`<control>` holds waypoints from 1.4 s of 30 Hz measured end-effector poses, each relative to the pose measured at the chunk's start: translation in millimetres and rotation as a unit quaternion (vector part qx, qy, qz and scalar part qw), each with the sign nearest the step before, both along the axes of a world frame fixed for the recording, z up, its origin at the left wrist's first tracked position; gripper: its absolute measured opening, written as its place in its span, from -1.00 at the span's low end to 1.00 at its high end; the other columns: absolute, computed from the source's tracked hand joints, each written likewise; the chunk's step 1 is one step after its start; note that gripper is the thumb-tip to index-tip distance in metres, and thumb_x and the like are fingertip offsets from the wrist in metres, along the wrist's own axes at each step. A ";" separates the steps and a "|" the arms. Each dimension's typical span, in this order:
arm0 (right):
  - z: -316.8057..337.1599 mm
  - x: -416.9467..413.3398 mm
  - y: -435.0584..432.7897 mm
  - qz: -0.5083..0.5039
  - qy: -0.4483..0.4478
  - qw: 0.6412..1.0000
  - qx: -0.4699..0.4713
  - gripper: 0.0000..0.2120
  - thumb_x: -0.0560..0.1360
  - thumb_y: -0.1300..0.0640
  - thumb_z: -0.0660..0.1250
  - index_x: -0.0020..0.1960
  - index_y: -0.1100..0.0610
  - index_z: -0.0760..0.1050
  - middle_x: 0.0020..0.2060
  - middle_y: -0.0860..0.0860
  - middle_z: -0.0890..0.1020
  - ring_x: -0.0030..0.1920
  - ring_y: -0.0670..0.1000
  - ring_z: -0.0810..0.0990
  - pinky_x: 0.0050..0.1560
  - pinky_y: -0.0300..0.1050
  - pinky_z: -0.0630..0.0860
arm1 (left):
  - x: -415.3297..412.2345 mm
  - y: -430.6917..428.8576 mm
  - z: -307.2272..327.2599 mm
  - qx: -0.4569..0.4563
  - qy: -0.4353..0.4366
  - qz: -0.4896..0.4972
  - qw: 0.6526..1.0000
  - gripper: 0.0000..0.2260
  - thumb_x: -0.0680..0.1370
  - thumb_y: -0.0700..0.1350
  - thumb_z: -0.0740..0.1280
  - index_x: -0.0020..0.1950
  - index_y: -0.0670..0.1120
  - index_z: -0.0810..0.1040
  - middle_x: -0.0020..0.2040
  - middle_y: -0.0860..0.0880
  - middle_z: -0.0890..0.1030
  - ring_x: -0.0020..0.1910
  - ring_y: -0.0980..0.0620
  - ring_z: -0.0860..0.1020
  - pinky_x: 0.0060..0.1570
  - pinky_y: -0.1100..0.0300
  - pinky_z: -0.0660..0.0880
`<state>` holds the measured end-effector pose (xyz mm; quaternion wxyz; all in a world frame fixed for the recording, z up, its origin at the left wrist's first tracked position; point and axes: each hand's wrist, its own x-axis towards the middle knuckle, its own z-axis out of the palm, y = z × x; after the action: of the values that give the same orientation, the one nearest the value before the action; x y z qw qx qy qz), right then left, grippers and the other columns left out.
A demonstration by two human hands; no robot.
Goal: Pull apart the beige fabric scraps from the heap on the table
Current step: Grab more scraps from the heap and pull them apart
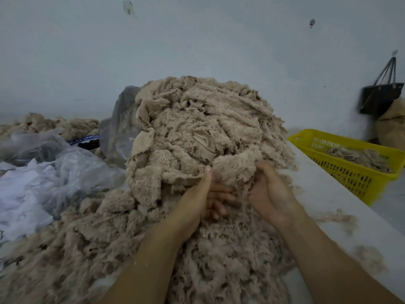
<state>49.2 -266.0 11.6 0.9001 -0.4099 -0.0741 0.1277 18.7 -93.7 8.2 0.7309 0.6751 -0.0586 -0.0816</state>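
Fingers (pixel 262 167) of R hand (pixel 270 191) curl over the top edge of a fuzzy beige scrap (pixel 232 165) and grip it, palm facing left. L hand (pixel 197 200) is just beside it and holds the same scrap's lower left edge: thumb upright against the front, the other fingers curled underneath, pointing right. Both hands are at the near foot of the heap (pixel 208 119), w/ the scrap still lying against it. Heap is a tall mound of beige fleece and flat cloth bits mid-desk (pixel 324 194); looser fluff spreads toward the camera under both forearms. A few tufts lie on bare desk at right. Yellow basket (pixel 328 137) at far right edge has some beige scraps in it. Crumpled clear plastic bags (pixel 76 163) sit left of the heap. Black bag (pixel 381 99) hangs on the wall (pixel 197 40), far right.
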 end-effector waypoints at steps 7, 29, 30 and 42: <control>1.0 -5.6 8.6 -0.020 0.021 0.999 -0.026 -0.67 0.69 0.11 0.04 0.23 0.17 0.53 0.12 0.13 0.69 0.13 0.10 0.67 0.11 0.04 0.58 | 4.8 12.5 7.1 -0.256 0.060 0.089 0.961 -0.82 0.45 0.01 0.42 -0.15 -0.05 0.76 -0.15 -0.01 0.70 -0.29 0.11 0.63 -0.35 0.27 0.52; -17.4 -6.4 32.8 -0.027 -0.148 0.885 -0.440 -0.77 0.57 -0.25 0.24 -0.15 -0.21 0.60 -0.28 -0.18 0.60 -0.19 -0.15 0.60 0.03 -0.25 0.51 | 5.9 2.1 -13.9 0.320 -0.116 0.053 0.939 -0.57 0.68 0.05 0.19 -0.37 0.00 0.23 -0.55 0.14 0.27 -0.58 0.21 0.24 -0.55 0.34 0.16; -17.9 -5.5 31.3 -0.032 -0.151 0.890 -0.428 -0.73 0.60 -0.18 0.24 -0.19 -0.11 0.57 -0.28 -0.06 0.55 -0.22 0.00 0.53 -0.11 -0.15 0.44 | 6.4 1.7 -15.2 0.346 -0.110 0.036 0.931 -0.56 0.67 0.12 0.17 -0.37 0.01 0.23 -0.54 0.13 0.25 -0.60 0.20 0.24 -0.53 0.29 0.17; -17.7 -8.0 36.0 -0.103 -0.291 0.773 -0.554 -0.66 0.61 -0.23 0.07 -0.26 -0.09 0.21 -0.46 -0.23 0.37 -0.45 -0.17 0.29 -0.40 -0.21 0.25 | 13.8 15.6 -1.4 -0.142 0.086 0.217 0.962 -0.71 0.64 0.11 0.26 0.09 -0.07 0.64 0.04 -0.08 0.72 0.02 -0.03 0.68 -0.06 0.09 0.58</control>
<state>41.1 -230.0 -6.1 0.4597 -0.8606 -0.2066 -0.0724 32.5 -78.0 6.7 0.8219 0.5511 0.1410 0.0303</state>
